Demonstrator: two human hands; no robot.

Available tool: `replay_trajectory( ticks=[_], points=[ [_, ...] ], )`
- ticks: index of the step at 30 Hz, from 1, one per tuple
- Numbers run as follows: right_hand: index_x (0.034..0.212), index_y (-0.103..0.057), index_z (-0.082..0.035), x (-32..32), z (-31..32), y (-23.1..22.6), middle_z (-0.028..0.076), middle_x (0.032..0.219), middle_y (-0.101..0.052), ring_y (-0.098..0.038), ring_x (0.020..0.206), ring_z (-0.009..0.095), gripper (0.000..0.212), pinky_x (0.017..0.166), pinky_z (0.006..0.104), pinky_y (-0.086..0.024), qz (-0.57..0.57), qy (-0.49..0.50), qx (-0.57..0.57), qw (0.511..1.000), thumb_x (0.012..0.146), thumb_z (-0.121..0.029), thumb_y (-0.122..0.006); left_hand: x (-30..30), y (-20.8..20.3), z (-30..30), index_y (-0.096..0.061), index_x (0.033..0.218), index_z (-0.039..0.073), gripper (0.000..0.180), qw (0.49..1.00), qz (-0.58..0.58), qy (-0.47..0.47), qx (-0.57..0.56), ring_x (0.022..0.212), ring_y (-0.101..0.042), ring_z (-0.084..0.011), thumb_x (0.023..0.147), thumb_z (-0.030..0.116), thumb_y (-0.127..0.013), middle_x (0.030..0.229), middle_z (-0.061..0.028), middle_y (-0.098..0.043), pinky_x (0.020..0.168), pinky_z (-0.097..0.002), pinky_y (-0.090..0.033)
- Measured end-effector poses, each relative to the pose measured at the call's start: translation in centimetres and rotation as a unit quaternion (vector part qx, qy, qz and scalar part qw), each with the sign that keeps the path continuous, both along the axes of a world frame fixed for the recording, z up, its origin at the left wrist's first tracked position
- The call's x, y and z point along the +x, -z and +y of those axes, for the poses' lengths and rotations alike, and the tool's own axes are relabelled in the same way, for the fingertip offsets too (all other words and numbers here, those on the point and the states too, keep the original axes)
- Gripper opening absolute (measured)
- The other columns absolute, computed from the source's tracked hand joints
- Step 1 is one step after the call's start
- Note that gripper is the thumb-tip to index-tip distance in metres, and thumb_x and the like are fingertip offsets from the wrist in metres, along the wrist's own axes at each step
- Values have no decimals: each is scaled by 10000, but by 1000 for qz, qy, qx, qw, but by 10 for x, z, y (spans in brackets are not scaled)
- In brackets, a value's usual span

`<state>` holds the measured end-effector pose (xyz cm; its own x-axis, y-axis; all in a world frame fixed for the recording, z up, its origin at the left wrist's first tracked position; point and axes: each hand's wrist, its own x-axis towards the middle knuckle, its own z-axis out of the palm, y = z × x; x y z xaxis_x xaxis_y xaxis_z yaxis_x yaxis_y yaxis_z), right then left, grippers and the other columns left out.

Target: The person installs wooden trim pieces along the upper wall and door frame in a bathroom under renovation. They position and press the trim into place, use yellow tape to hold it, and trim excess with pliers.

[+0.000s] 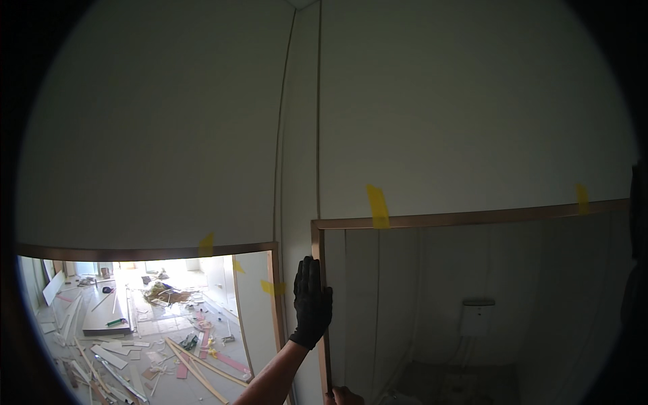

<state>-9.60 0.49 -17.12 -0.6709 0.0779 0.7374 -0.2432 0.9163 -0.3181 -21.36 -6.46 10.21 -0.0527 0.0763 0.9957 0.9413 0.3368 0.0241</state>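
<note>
My left hand [312,305], in a black glove, lies flat with its fingers stretched upward. It presses on the pale wall strip and the brown upright edge of the right door frame [318,243], with the thumb along that edge. Lower down, at the picture's bottom rim, my right hand [345,396] shows only in part. Its fingers are bent beside the same upright; what they hold, if anything, is hidden. Yellow tape [378,206] crosses the top of the right frame, and another yellow piece [582,199] sticks farther right.
To the left, a second brown door frame [275,270] carries yellow tape pieces. Beyond it, a bright room's floor holds scattered boards [196,371], scraps and a low panel stack [106,324]. Through the right opening stands a dim room with a white wall-mounted tank [478,317].
</note>
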Motion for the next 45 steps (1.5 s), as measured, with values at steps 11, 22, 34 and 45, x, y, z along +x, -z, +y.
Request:
replay_trajectory(
  ticks=[11, 22, 34, 45],
  points=[
    [1213, -531, 14, 11, -14, -25, 198, 864, -650, -636, 625, 371, 407, 544, 478, -523, 0, 30, 14, 999, 918, -249, -628, 5, -11, 0, -215, 1576, 56, 698, 1000, 12, -20, 11, 1519, -206, -326, 932, 18, -481, 1621, -181, -249, 1235, -480, -181],
    [1180, -561, 22, -5, -9, -23, 199, 793, -646, -625, 585, 367, 359, 505, 474, -507, 67, 11, 43, 997, 939, -239, -615, 4, -25, -4, -256, 1571, 60, 689, 999, 28, 15, 26, 1513, -235, -318, 927, 67, -502, 1613, -167, -290, 1231, -473, -194],
    [1093, -567, -10, -8, -11, -29, 210, 785, -642, -616, 619, 417, 267, 528, 496, -504, 111, 7, 27, 993, 932, -212, -635, -11, -26, -11, -390, 1508, 68, 681, 997, 62, 47, 20, 1480, -309, -325, 875, 128, -635, 1568, -154, -379, 1204, -491, -237],
    [1071, -551, -27, -13, -14, -33, 238, 856, -657, -644, 738, 457, 270, 608, 516, -527, 65, 40, -9, 997, 947, -255, -625, -26, -94, -2, -350, 1545, 153, 768, 995, 87, -10, 57, 1487, -274, -361, 862, 280, -674, 1590, -160, -326, 1199, -547, -199]
  ],
)
